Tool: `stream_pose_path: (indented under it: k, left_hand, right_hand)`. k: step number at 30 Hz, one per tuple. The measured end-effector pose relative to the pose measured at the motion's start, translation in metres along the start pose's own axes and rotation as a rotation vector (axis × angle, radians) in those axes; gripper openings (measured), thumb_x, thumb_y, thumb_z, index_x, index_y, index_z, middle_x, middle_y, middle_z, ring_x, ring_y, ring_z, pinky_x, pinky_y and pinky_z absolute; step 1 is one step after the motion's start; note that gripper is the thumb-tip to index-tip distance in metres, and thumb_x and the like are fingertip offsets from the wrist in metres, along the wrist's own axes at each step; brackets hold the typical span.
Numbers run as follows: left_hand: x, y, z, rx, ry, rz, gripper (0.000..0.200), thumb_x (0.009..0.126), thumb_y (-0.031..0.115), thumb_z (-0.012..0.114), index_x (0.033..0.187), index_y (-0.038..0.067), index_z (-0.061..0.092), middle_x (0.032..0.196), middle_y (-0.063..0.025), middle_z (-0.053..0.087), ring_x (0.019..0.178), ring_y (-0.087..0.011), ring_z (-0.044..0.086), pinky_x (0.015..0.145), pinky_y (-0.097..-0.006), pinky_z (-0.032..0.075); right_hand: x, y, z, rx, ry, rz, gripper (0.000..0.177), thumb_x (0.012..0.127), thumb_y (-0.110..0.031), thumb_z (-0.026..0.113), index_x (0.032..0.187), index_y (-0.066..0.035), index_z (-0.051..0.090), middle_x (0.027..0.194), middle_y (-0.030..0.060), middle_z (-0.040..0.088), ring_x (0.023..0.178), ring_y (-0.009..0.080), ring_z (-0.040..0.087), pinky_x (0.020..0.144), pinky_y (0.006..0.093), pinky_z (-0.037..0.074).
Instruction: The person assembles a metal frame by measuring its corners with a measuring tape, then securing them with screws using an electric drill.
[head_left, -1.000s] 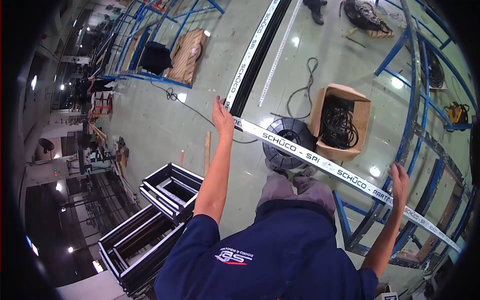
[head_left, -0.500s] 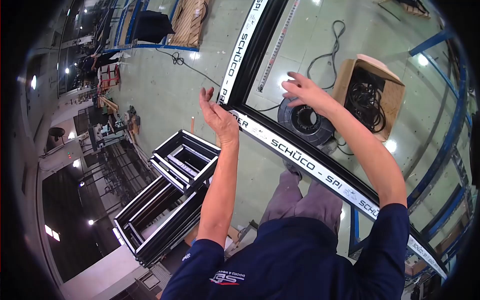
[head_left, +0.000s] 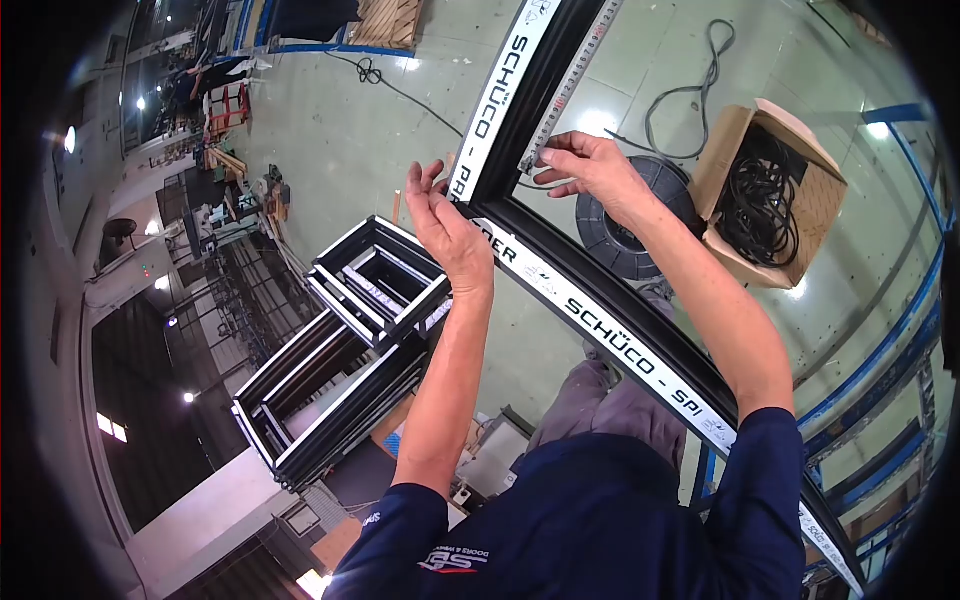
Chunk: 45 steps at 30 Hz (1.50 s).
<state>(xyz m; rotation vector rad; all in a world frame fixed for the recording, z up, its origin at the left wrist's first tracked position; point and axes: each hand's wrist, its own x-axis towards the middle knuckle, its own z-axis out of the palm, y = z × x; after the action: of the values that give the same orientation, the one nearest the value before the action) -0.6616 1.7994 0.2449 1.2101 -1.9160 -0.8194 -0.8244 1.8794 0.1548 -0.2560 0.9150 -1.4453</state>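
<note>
The frame (head_left: 600, 320) looks stiff and heavy, best gripped near its far corner, where the right hand (head_left: 590, 165) pinches its inner edge and the left hand (head_left: 450, 235) rests loosely spread.

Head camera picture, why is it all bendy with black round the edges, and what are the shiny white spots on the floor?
Head view: a fisheye lens bows the straight frame and leaves the corners dark; in the same view the white spots are lights glaring off the glossy floor; the left hand and right hand look sharp, not blurred.
</note>
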Motion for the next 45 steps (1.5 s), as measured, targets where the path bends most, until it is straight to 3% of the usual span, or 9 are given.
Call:
stream_pose_path:
  k: [7,17,31,34,35,38,39,43,45]
  left_hand:
    - [0.000,-0.001,-0.001,-0.008,-0.022,-0.029,0.043,0.103,0.005,0.031,0.143,-0.006,0.040,0.131,-0.0187,0.057,0.112,-0.0209,0.057,0.101,-0.0334,0.045]
    - [0.002,-0.002,0.000,-0.026,-0.033,-0.025,0.043,0.102,0.005,0.032,0.142,-0.006,0.042,0.127,-0.0177,0.059,0.104,-0.0183,0.057,0.095,-0.0314,0.045]
    - [0.002,0.000,0.000,-0.036,-0.043,-0.042,0.043,0.103,0.006,0.031,0.143,-0.008,0.039,0.128,-0.0187,0.058,0.112,-0.0205,0.057,0.101,-0.0321,0.044]
    - [0.003,0.002,0.000,-0.008,-0.042,-0.043,0.042,0.103,0.006,0.031,0.142,-0.008,0.040,0.128,-0.0190,0.058,0.113,-0.0217,0.057,0.102,-0.0333,0.044]
    - [0.002,0.005,0.001,0.003,-0.041,-0.042,0.042,0.103,0.006,0.031,0.142,-0.008,0.040,0.128,-0.0190,0.058,0.113,-0.0219,0.057,0.101,-0.0335,0.044]
    - [0.000,0.016,0.006,-0.100,-0.018,-0.118,0.042,0.103,0.006,0.032,0.141,-0.009,0.040,0.127,-0.0197,0.058,0.113,-0.0222,0.057,0.101,-0.0341,0.044]
    - [0.003,0.004,0.002,-0.022,-0.030,-0.047,0.043,0.103,0.006,0.032,0.142,-0.008,0.041,0.127,-0.0187,0.060,0.109,-0.0200,0.058,0.099,-0.0321,0.045]
    - [0.002,0.005,0.001,0.015,-0.050,-0.049,0.044,0.102,0.006,0.031,0.143,-0.009,0.041,0.127,-0.0185,0.059,0.109,-0.0199,0.058,0.099,-0.0317,0.045]
    - [0.001,0.006,0.001,0.027,-0.053,-0.054,0.044,0.102,0.006,0.031,0.142,-0.009,0.041,0.128,-0.0184,0.059,0.110,-0.0200,0.058,0.100,-0.0314,0.044]
  right_hand:
    - [0.015,0.005,0.012,-0.072,0.053,-0.002,0.034,0.096,-0.021,0.063,0.116,0.006,0.065,0.108,0.0117,0.070,0.092,0.0205,0.072,0.078,0.0315,0.058]
    - [0.009,0.017,0.016,-0.109,0.043,0.007,0.030,0.092,-0.017,0.064,0.112,0.005,0.066,0.102,0.0095,0.071,0.092,0.0184,0.072,0.077,0.0306,0.057]
    - [0.002,0.032,0.007,-0.166,-0.032,0.078,0.029,0.094,-0.021,0.063,0.112,0.001,0.071,0.102,0.0069,0.072,0.094,0.0149,0.067,0.082,0.0319,0.053]
    - [-0.011,0.025,0.013,-0.090,-0.151,-0.129,0.028,0.095,-0.023,0.063,0.110,-0.001,0.072,0.101,0.0062,0.072,0.097,0.0135,0.065,0.088,0.0316,0.052]
    - [-0.009,0.027,0.012,-0.194,-0.165,-0.119,0.027,0.099,-0.023,0.058,0.112,-0.002,0.070,0.106,0.0049,0.072,0.102,0.0148,0.064,0.091,0.0329,0.050]
    - [0.002,0.039,0.027,-0.139,-0.213,-0.249,0.030,0.101,-0.024,0.054,0.116,-0.001,0.066,0.110,0.0083,0.071,0.102,0.0200,0.065,0.091,0.0368,0.050]
    - [0.007,0.040,0.032,-0.335,-0.175,-0.285,0.034,0.102,-0.026,0.052,0.120,0.002,0.061,0.113,0.0180,0.070,0.105,0.0310,0.065,0.093,0.0425,0.049]
    - [0.010,0.031,0.038,-0.657,-0.151,-0.308,0.038,0.100,-0.028,0.052,0.119,0.003,0.061,0.112,0.0278,0.066,0.108,0.0443,0.062,0.095,0.0468,0.048]
    - [0.014,0.029,0.031,-0.643,-0.225,-0.332,0.037,0.100,-0.026,0.053,0.117,0.004,0.063,0.111,0.0282,0.067,0.107,0.0442,0.063,0.094,0.0471,0.048]
